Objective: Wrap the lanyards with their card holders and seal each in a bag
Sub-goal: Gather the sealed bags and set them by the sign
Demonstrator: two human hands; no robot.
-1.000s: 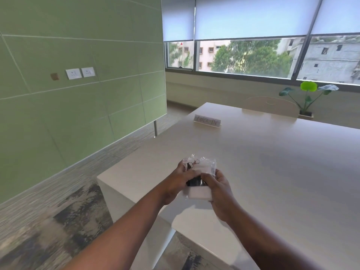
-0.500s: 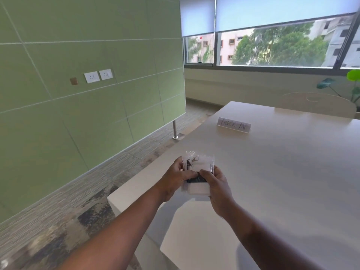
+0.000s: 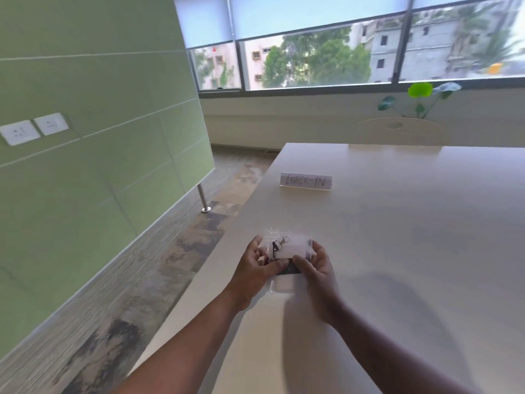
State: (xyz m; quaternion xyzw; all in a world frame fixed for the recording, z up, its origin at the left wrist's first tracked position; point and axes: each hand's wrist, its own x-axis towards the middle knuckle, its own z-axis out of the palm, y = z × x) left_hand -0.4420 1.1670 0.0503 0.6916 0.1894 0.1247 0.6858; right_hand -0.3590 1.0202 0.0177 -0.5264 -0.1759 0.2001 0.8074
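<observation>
Clear bag [image 3: 287,245] with the wrapped lanyard [image 3: 279,247] sits pinched between left hand [image 3: 253,273] and right hand [image 3: 317,270]. Thumbs should press along the opening, probably sealing it end to end.

I see a pale wooden table [image 3: 397,223], a green panelled wall [image 3: 99,137] with white sockets [image 3: 34,130], mottled grey carpet [image 3: 127,294], and daylit windows [image 3: 312,61] under half-lowered roller blinds [image 3: 284,15].
</observation>
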